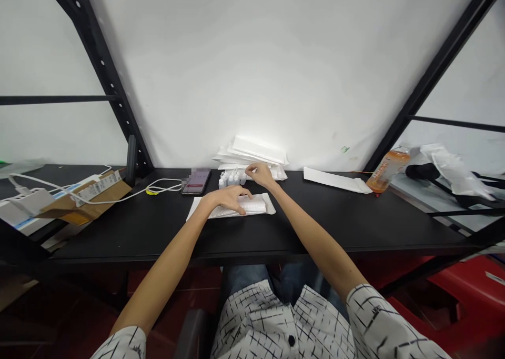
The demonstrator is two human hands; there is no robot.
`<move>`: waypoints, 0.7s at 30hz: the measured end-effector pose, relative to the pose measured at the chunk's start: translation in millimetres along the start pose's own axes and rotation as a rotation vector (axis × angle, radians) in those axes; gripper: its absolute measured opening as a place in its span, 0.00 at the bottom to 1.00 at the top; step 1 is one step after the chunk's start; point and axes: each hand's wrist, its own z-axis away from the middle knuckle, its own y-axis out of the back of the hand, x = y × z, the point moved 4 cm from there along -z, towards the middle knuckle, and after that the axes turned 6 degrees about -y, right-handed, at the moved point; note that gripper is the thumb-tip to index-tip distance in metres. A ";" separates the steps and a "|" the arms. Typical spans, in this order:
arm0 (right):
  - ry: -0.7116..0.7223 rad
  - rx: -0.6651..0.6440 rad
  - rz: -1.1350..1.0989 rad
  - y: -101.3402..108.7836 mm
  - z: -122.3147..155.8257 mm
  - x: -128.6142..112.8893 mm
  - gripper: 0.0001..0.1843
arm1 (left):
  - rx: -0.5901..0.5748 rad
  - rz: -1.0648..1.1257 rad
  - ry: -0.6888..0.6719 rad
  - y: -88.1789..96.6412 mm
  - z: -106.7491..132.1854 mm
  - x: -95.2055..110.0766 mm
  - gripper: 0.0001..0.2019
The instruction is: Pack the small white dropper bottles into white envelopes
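The left hand (231, 198) lies palm down on a flat white pouch (258, 205) near the middle of the black counter (335, 219). Its grip is open, fingers stretched flat along the pouch and closed around nothing. The pouch sticks out past the fingertips toward the right and past the wrist toward the left.

Just behind it, the right hand (261, 175) reaches to a huddle of small white bottles (232, 179). Its fingers are drawn together at the right end of the huddle, with a small white bit showing at the fingertips. It is too small to tell whether the grip has closed on it or only touches it. The bottles stand just beyond the pouch, between the two hands and the back wall.

Behind the bottles a stack of white pouches (254, 151) leans against the wall. To the left of the bottles lies a phone (196, 181), with a white cable (160, 186) running further left toward a cardboard box (97, 190). To the right, a long white packet (335, 180) lies near the back, and an orange bottle (389, 170) leans at the counter's far right end beside the slanted black frame post (434, 75).

The front strip of the counter, between the pouch and the near edge, is bare dark surface on both sides of the forearms
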 end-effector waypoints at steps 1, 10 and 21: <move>-0.008 0.016 -0.039 7.2 2.0 2.3 0.06 | 0.018 0.009 -0.012 0.5 -0.4 0.4 0.34; -0.259 0.028 -0.457 101.8 56.3 65.6 0.13 | 0.174 0.080 -0.042 1.3 -8.1 -0.4 0.28; -0.317 -0.337 -0.507 90.8 80.9 57.9 0.13 | 0.309 0.019 -0.111 -1.4 -15.8 8.0 0.29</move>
